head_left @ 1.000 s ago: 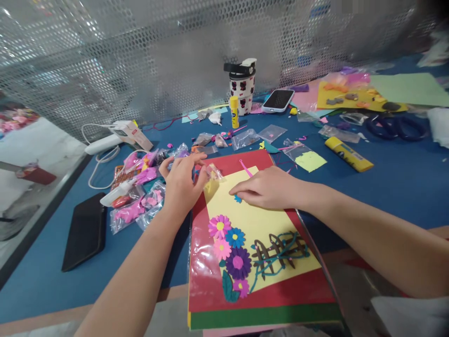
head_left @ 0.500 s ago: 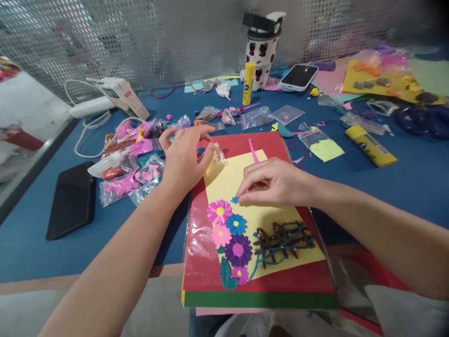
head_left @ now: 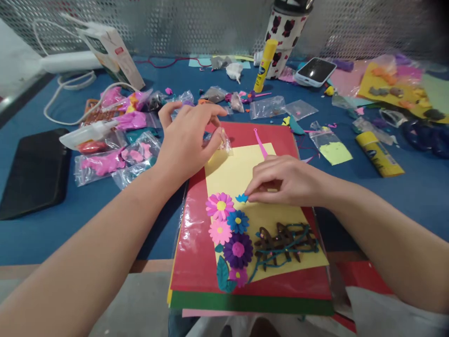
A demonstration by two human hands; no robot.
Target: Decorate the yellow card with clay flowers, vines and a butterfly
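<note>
My right hand (head_left: pixel 284 180) is closed in a pinch on a small blue clay flower (head_left: pixel 242 198), just above the yellow card (head_left: pixel 238 171). Part of that flower is hidden by the fingertips. My left hand (head_left: pixel 191 138) hovers at the card's upper left corner, thumb and forefinger apart, beside a small clear plastic bag (head_left: pixel 225 143). Pink, blue and purple clay flowers (head_left: pixel 238 250) with green leaves run down the card's left side. A brown clay fence (head_left: pixel 280 243) with green vines lies at lower right. Under the card is a red folder (head_left: pixel 196 262).
A pink modelling tool (head_left: pixel 260 142) lies above my right hand. Bags of coloured clay (head_left: pixel 101 161) and a black phone (head_left: pixel 37 171) are at left. Behind stand a yellow glue stick (head_left: pixel 265 65), a patterned tumbler (head_left: pixel 286 35) and a carton (head_left: pixel 112 56). Another yellow tube (head_left: pixel 380 154) lies right.
The camera view has shifted, so the table's back objects appear higher and more spread out. Both hands stay nearly in place over the card, the blue flower still pinched in my right fingers.
</note>
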